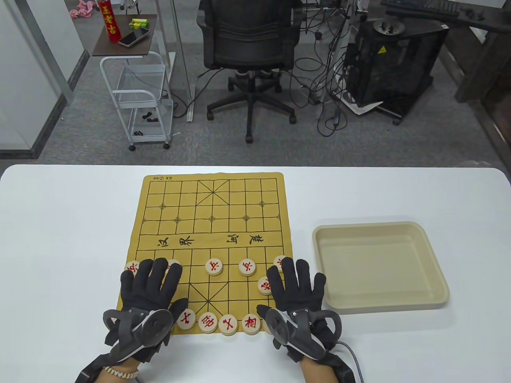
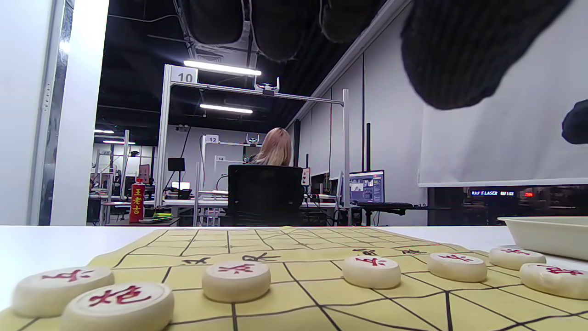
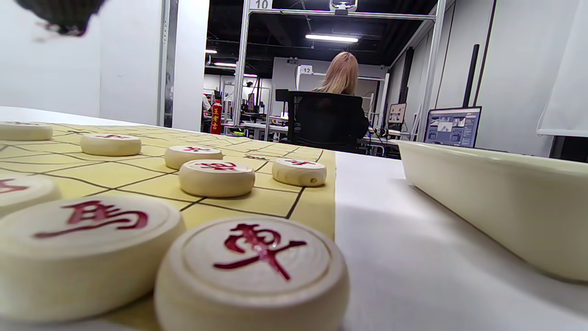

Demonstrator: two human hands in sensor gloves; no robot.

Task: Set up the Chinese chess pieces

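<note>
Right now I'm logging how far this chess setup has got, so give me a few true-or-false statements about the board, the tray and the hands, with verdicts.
1. The beige tray holds a pile of pieces. False: nothing shows inside it.
2. The tray sits right of the chess board, on the white table. True.
3. The board's far half is filled with pieces. False: it is bare; every piece in view is on the near half.
4. The left hand and right hand lie with fingers spread flat over the board's near corners. True.
5. The pieces carry black characters. False: the characters are red, as on the near piece.
</note>
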